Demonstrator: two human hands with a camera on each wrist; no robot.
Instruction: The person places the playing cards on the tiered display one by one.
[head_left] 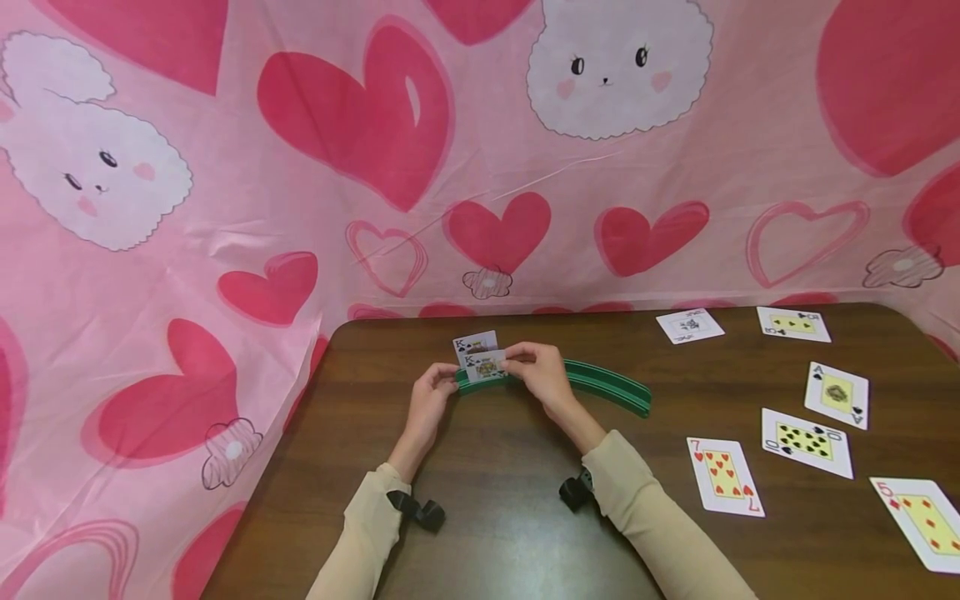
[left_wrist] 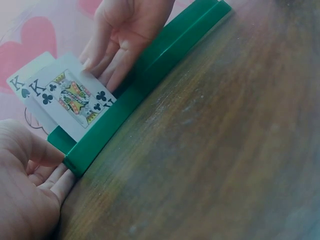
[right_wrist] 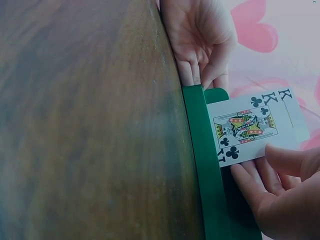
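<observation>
Our left hand (head_left: 431, 402) pinches the green holder (head_left: 609, 388) at nine o'clock, our right hand (head_left: 546, 375) the king of clubs (head_left: 484, 367); pushing crookedly could dislodge the king of spades (head_left: 476, 340) behind.

Club king (left_wrist: 75, 97) and spade king (left_wrist: 31, 73) read "K". Spade ace (head_left: 837, 395) reads "A", heart seven (head_left: 725, 477) "7", diamond five (head_left: 927, 525) "5".
</observation>
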